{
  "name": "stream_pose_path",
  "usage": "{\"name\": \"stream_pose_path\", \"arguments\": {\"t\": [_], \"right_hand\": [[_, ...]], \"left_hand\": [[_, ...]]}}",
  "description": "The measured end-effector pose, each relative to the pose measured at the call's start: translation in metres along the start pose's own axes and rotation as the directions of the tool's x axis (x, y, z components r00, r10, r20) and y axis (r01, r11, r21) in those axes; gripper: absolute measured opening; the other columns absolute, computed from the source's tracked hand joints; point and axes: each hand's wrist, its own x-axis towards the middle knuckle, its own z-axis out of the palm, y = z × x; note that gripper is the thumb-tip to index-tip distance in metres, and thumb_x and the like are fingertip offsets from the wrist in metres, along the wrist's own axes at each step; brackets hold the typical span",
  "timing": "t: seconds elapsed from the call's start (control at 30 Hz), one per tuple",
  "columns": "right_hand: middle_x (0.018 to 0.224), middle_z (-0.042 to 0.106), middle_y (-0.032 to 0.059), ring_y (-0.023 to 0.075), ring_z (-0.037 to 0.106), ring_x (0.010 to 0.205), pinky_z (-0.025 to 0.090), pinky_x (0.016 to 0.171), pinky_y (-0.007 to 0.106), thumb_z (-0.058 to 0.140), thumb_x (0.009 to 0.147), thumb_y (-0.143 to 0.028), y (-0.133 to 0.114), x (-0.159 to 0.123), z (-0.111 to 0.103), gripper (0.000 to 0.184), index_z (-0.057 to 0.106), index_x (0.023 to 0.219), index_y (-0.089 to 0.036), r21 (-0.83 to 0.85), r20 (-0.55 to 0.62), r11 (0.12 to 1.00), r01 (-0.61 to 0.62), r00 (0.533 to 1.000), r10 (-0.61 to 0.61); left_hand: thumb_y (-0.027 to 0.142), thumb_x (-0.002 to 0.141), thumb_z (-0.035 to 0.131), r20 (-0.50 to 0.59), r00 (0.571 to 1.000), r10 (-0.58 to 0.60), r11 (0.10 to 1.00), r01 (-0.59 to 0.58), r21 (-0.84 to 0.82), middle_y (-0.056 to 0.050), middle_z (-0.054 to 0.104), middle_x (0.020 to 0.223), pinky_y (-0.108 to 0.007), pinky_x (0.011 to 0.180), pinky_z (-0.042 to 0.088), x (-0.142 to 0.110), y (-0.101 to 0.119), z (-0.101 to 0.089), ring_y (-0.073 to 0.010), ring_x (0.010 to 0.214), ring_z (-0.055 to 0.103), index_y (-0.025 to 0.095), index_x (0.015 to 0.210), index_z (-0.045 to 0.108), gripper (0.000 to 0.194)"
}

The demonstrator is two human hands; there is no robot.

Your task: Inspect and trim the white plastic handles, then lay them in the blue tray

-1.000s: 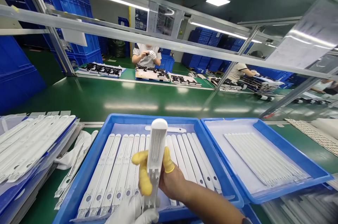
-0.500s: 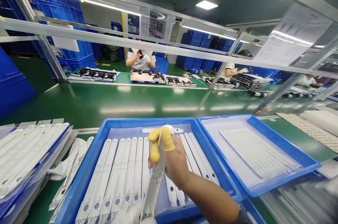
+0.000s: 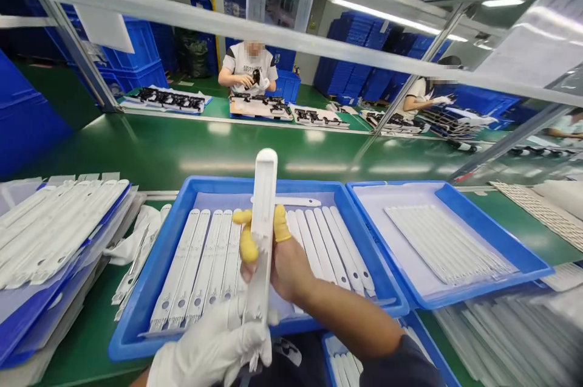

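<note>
White strip (image 3: 264, 235), tilted up over blue tray (image 3: 218, 183).
Gripped at lower end by gloved left hand (image 3: 218, 341); pinched midway by right hand (image 3: 289, 262) in yellow finger cots (image 3: 248, 246), shifted down from tip (image 3: 266, 156), baring upper channel (image 3: 263, 195) to view.

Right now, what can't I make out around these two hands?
Head view:
Held strip, lower part: partly covered by the gloved left hand.
Blue tray, middle: hidden behind the right hand and strip.
Lower tray: partly behind the sleeve, cut off by bottom edge.
Pale stack, right: too blurred to count.
</note>
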Motion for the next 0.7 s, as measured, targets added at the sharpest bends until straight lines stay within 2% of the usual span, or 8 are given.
{"name": "stream_pose_path", "arguments": {"t": [0.1, 0.2, 0.33, 0.43, 0.5, 0.6, 0.7], "right_hand": [[0.058, 0.041, -0.0078, 0.0068, 0.034, 0.045, 0.035, 0.044, 0.019, 0.045, 0.095, -0.069, -0.012, 0.008, 0.003, 0.055, 0.067, 0.112, -0.021, 0.062, -0.073, 0.996, 0.071, 0.995, -0.066], [0.061, 0.037, -0.0074, 0.0067, 0.032, 0.048, 0.033, 0.044, 0.017, 0.043, 0.1, -0.061, -0.024, 0.019, 0.004, 0.047, 0.067, 0.112, -0.023, 0.077, -0.132, 0.992, 0.098, 0.987, -0.088], [0.065, 0.037, -0.0065, 0.0066, 0.033, 0.049, 0.034, 0.044, 0.016, 0.044, 0.101, -0.057, -0.027, 0.025, 0.0, 0.042, 0.065, 0.111, -0.022, 0.036, -0.156, 0.994, 0.102, 0.983, -0.095], [0.07, 0.042, -0.0061, 0.007, 0.039, 0.053, 0.04, 0.048, 0.017, 0.053, 0.097, -0.054, -0.023, 0.027, -0.003, 0.034, 0.061, 0.113, -0.026, -0.042, -0.213, 0.99, 0.136, 0.967, -0.142], [0.075, 0.046, -0.006, 0.0072, 0.046, 0.058, 0.045, 0.054, 0.018, 0.059, 0.095, -0.049, -0.021, 0.028, -0.006, 0.029, 0.058, 0.117, -0.03, -0.096, -0.259, 0.982, 0.163, 0.948, -0.183], [0.085, 0.052, -0.0053, 0.008, 0.054, 0.067, 0.051, 0.062, 0.02, 0.062, 0.094, -0.046, -0.019, 0.029, -0.01, 0.032, 0.054, 0.123, -0.034, -0.142, -0.293, 0.971, 0.194, 0.928, -0.228], [0.095, 0.057, -0.0037, 0.0079, 0.059, 0.074, 0.053, 0.064, 0.019, 0.06, 0.095, -0.047, -0.017, 0.029, -0.012, 0.031, 0.056, 0.121, -0.031, -0.131, -0.281, 0.972, 0.197, 0.932, -0.227]], "left_hand": [[0.074, 0.079, 0.067, 0.027, 1.0, 0.005, 0.98, 0.0, -0.201, -0.004, 0.066, 0.07, -0.019, 0.04, 0.04, -0.004, 0.017, -0.002, -0.0082, 0.045, 0.05, 0.015, 0.088, 0.068, 0.059], [0.067, 0.075, 0.077, 0.002, 1.0, 0.027, 0.944, -0.025, -0.33, -0.002, 0.066, 0.074, -0.016, 0.038, 0.034, -0.006, 0.03, -0.003, -0.0041, 0.042, 0.043, 0.016, 0.099, 0.067, 0.057], [0.058, 0.075, 0.082, -0.013, 0.997, 0.07, 0.94, -0.071, -0.335, -0.003, 0.068, 0.083, -0.018, 0.042, 0.04, -0.006, 0.039, -0.002, -0.0038, 0.045, 0.043, 0.016, 0.109, 0.069, 0.055], [0.05, 0.079, 0.081, -0.049, 0.999, 0.02, 0.959, -0.033, -0.28, -0.006, 0.072, 0.092, -0.02, 0.045, 0.045, -0.006, 0.041, 0.0, -0.0042, 0.046, 0.045, 0.018, 0.119, 0.069, 0.053], [0.047, 0.087, 0.075, -0.096, 0.995, -0.041, 0.968, 0.016, -0.252, -0.002, 0.07, 0.077, -0.023, 0.054, 0.051, -0.007, 0.04, 0.002, -0.0068, 0.047, 0.048, 0.019, 0.12, 0.069, 0.043], [0.043, 0.093, 0.069, -0.118, 0.992, -0.048, 0.96, 0.013, -0.279, 0.006, 0.058, 0.051, -0.029, 0.073, 0.056, -0.007, 0.036, 0.003, -0.0106, 0.049, 0.055, 0.019, 0.117, 0.07, 0.034], [0.043, 0.09, 0.073, -0.077, 0.997, -0.03, 0.947, 0.004, -0.322, 0.006, 0.063, 0.052, -0.029, 0.078, 0.056, -0.006, 0.033, 0.003, -0.01, 0.048, 0.059, 0.019, 0.106, 0.071, 0.029]]}}
